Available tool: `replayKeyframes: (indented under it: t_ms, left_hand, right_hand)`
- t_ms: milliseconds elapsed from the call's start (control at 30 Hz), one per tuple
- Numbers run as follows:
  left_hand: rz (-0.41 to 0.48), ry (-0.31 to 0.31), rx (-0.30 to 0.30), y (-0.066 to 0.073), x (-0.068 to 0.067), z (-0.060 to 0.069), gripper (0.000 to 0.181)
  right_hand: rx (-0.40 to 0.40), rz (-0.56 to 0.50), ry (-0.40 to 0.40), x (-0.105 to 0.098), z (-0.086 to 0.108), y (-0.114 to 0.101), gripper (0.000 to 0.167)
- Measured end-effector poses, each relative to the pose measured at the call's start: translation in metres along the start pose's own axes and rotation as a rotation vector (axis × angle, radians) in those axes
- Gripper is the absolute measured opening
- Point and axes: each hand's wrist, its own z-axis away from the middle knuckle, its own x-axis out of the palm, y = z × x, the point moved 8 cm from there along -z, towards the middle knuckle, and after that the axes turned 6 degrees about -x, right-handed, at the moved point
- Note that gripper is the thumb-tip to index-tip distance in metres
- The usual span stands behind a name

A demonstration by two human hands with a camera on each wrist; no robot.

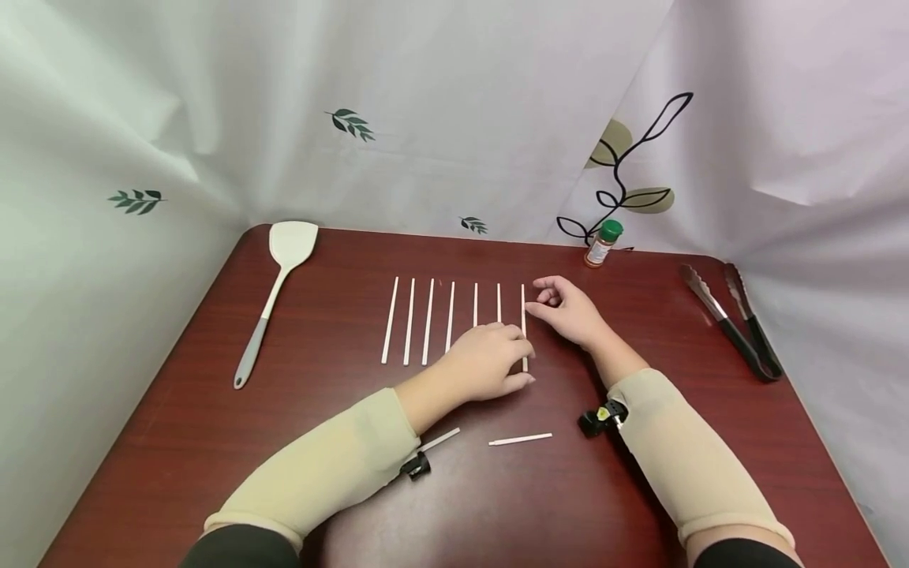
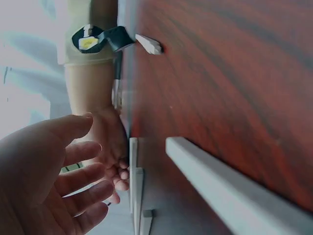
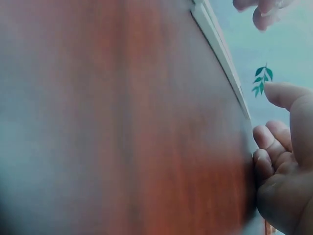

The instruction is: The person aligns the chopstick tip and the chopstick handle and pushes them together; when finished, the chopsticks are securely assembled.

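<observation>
Several thin white sticks (image 1: 428, 322) lie side by side in a row on the dark red table. Over the right part of that row hovers my left hand (image 1: 490, 361), its fingers loosely bent and gripping nothing, hiding parts of some sticks. Beside the upper half of the rightmost stick (image 1: 523, 298) is my right hand (image 1: 568, 313), thumb and forefinger apart with nothing between them. In the left wrist view, the left fingers (image 2: 80, 183) hang apart from the sticks. The right wrist view has a white stick (image 3: 222, 54) left of the thumb; whether they touch, I cannot tell.
Nearer to me lie a short white stick (image 1: 521, 439) and another (image 1: 440, 439) partly behind the left sleeve. A white spatula (image 1: 282, 272) lies at left, tongs (image 1: 738, 339) at right. A green-capped jar (image 1: 600, 246) stands by the back curtain (image 1: 426, 173).
</observation>
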Motion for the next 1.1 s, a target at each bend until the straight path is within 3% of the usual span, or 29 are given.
replayKeyframes:
  t_ms: [200,467,600,733,900,1100]
  left_hand:
    - [0.103,0.011,-0.012,-0.008,-0.011,0.030,0.030]
    - [0.244,0.159,-0.056,-0.036,-0.021,0.069,0.023]
    - [0.308,0.185,-0.065,-0.040,-0.019,0.086,0.021]
    - [0.359,0.193,-0.057,-0.038,-0.015,0.100,0.020]
    - [0.334,0.212,-0.058,-0.039,-0.005,0.117,0.018]
    - [0.377,0.242,-0.086,-0.048,0.004,0.145,0.024]
  right_hand:
    - [-0.032,-0.109,0.046,-0.008,0.028,0.002,0.032]
    - [-0.070,-0.105,0.077,-0.016,0.070,0.003,0.015]
    - [-0.171,0.004,0.107,-0.008,0.087,-0.008,0.009]
    - [-0.303,0.131,0.145,0.005,0.102,-0.024,0.014]
    - [-0.405,0.139,0.173,0.015,0.123,-0.039,0.024]
    - [-0.521,0.110,0.072,0.033,0.145,-0.054,0.025]
